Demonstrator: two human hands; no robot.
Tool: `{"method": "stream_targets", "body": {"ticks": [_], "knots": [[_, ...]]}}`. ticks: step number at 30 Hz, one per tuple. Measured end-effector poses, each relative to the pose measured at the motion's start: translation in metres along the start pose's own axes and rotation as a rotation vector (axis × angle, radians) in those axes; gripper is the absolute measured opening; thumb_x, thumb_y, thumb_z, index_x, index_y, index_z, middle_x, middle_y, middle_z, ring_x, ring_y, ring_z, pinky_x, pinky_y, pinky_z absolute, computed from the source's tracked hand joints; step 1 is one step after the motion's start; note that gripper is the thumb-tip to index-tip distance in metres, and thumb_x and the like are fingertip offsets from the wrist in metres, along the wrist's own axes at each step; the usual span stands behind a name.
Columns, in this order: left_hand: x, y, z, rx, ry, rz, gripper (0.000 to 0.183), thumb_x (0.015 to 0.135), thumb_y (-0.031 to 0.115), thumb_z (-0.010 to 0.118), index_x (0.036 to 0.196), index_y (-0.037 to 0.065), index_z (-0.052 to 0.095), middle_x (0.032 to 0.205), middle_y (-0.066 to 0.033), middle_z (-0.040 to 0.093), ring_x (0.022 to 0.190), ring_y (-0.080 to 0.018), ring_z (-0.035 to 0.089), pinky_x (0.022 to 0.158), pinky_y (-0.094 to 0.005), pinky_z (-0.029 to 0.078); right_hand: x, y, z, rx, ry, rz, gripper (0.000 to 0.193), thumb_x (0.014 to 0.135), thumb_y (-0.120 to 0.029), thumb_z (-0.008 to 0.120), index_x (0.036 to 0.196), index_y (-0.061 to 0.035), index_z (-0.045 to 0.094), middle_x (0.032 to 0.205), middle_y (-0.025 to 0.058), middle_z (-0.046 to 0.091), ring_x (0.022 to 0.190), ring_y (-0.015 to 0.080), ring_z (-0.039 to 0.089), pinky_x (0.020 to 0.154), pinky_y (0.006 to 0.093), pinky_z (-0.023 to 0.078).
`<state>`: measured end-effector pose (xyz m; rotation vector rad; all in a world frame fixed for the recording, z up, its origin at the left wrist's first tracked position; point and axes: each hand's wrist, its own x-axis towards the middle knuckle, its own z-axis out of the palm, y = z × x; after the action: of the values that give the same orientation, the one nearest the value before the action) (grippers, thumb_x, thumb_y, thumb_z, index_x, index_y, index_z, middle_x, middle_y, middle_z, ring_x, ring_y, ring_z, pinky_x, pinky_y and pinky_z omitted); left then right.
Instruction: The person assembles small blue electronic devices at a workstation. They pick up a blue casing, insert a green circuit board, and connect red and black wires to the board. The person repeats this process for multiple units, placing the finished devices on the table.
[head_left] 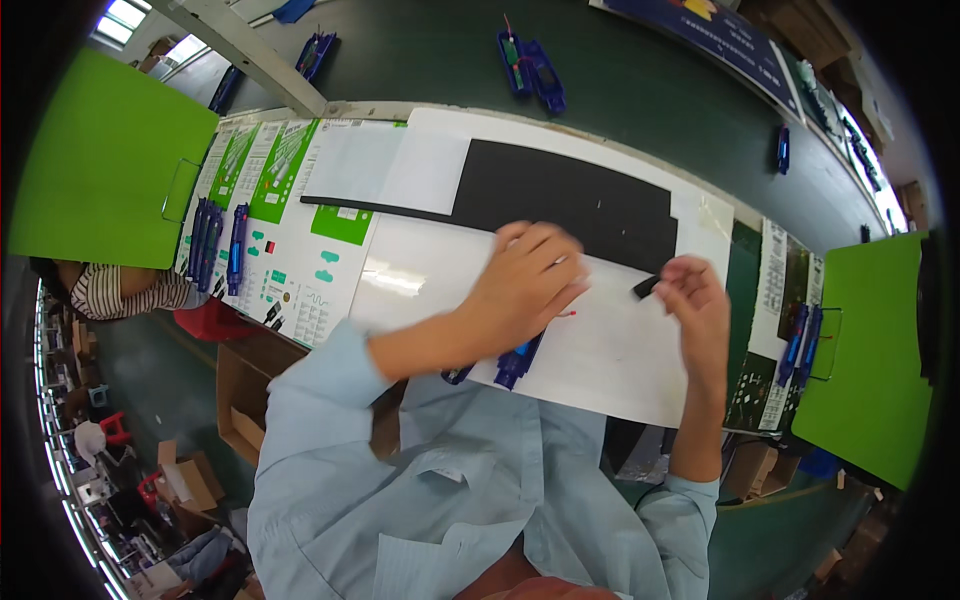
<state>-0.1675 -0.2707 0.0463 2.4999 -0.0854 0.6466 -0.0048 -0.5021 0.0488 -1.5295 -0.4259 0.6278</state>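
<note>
- Nearest me is the person's pale blue shirt (450,515), over the bench edge.
- A dark blue casing (513,368) lies on the white work surface (620,360), close to the shirt and partly beneath the left hand (530,280).
- That hand's fingers are curled and blurred; I can't tell whether they grip anything.
- Off to the right, the right hand (700,300) pinches a small black piece (646,288) between thumb and fingers.
- Past both hands lies a large black sheet (570,195).
- Farther off, an opened blue shell (530,70) sits on the dark green belt (420,55).
</note>
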Motion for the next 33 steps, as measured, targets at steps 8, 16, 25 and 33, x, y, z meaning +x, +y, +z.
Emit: {"method": "stream_targets", "body": {"ticks": [8,16,25,33], "knots": [[-0.141,0.047,-0.012,0.233,-0.166,-0.12,0.043,0.084,0.024,0.087,0.125,0.018,0.077,0.13,0.0033,0.07,0.12,-0.0171,0.059,0.11,-0.0437,0.032,-0.049,0.042,0.095,0.174,-0.203,0.219,0.028,0.095,0.002,0.078,0.118,-0.0008,0.062,0.107,0.0048,0.067,0.1,0.0117,0.066,0.092,0.0277,0.054],[-0.15,0.045,-0.007,0.259,-0.153,-0.115,0.042,0.085,0.027,0.086,0.124,0.019,0.077,0.13,0.004,0.068,0.124,-0.0155,0.057,0.113,-0.0433,0.029,-0.046,0.042,0.109,-0.047,-0.23,0.179,0.028,0.095,-0.001,0.08,0.117,-0.0016,0.063,0.101,0.0026,0.068,0.087,0.0064,0.061,0.079,0.0238,0.05],[-0.149,0.043,-0.005,0.277,-0.17,-0.086,0.039,0.085,0.029,0.085,0.122,0.019,0.078,0.128,0.0032,0.068,0.124,-0.0154,0.057,0.115,-0.0447,0.028,-0.046,0.033,0.116,-0.273,-0.235,0.105,0.027,0.091,0.0,0.08,0.114,-0.0045,0.065,0.098,-0.0004,0.07,0.074,0.0052,0.053,0.068,0.0235,0.045],[-0.149,0.043,-0.003,0.24,-0.165,-0.101,0.034,0.087,0.025,0.082,0.121,0.018,0.078,0.128,0.0021,0.067,0.126,-0.0151,0.057,0.117,-0.0457,0.026,-0.047,0.034,0.122,-0.453,-0.195,-0.019,0.03,0.089,-0.001,0.081,0.114,-0.0045,0.065,0.1,0.004,0.072,0.073,0.0145,0.053,0.072,0.0304,0.049]]}}
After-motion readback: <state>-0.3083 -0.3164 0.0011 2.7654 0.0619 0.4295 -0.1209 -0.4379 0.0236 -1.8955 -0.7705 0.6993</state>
